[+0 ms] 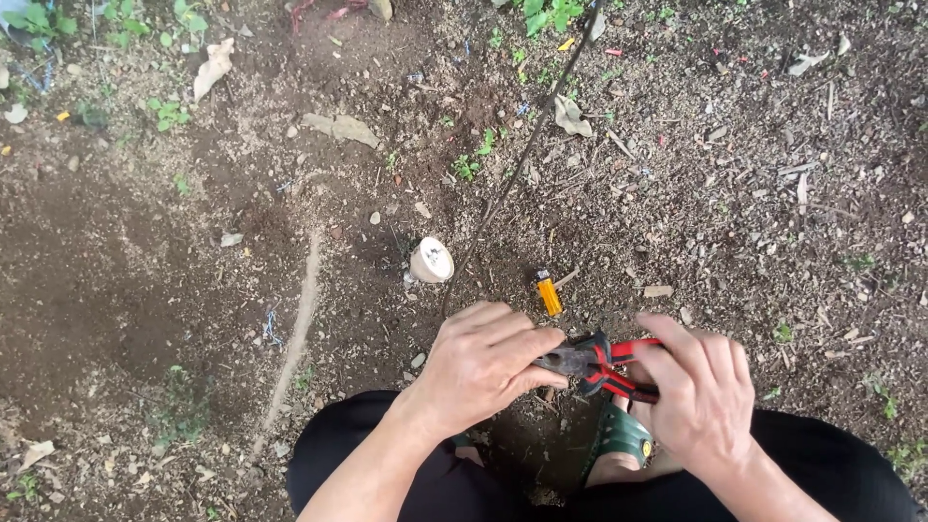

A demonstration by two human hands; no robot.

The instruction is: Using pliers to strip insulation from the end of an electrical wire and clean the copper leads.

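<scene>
My right hand (698, 391) grips the red and black handles of a pair of pliers (597, 363), held low over the soil between my knees. My left hand (483, 360) is closed around the pliers' grey jaws and whatever sits in them, which is hidden by my fingers. A thin dark wire or stick (527, 145) runs from near my left hand up toward the top of the view. A small yellow lighter (549, 294) lies on the ground just beyond my hands. A white cylindrical cap-like object (431, 260) rests on the dirt to its left.
Bare brown soil with dry leaves (340, 127), twigs and small green weeds (39, 21) surrounds me. My dark trouser legs (358, 449) and a green sandal (619, 435) fill the bottom edge. A pale stick (302, 324) lies on the left.
</scene>
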